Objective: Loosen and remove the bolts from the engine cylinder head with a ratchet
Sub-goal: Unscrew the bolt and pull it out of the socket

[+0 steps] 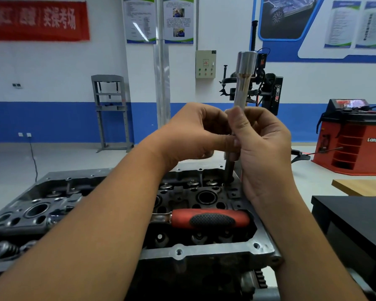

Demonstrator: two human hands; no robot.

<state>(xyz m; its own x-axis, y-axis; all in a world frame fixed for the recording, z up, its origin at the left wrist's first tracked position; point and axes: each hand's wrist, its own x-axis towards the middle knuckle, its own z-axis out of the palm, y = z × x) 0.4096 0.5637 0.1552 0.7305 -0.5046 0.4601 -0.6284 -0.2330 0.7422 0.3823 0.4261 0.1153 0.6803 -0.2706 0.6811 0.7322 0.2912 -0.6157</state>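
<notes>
Red banner [36, 20], grey shop press [112, 111], red wheel balancer [354, 140], wall posters [159, 19]

Cylinder head [206, 254]: grey and black cast metal, lying flat with its top face up, showing round bores, valve springs and rim bolt holes.
Ratchet [208, 220]: red handle with a black textured grip, lying flat across the cylinder head, its metal neck pointing left, untouched by either hand.
Socket extension [243, 83]: long silver tube, upright with a slight tilt, wider at its top end.
Bolt [229, 172]: dark shank standing upright under the extension, its lower end at a hole near the head's far right corner.
</notes>
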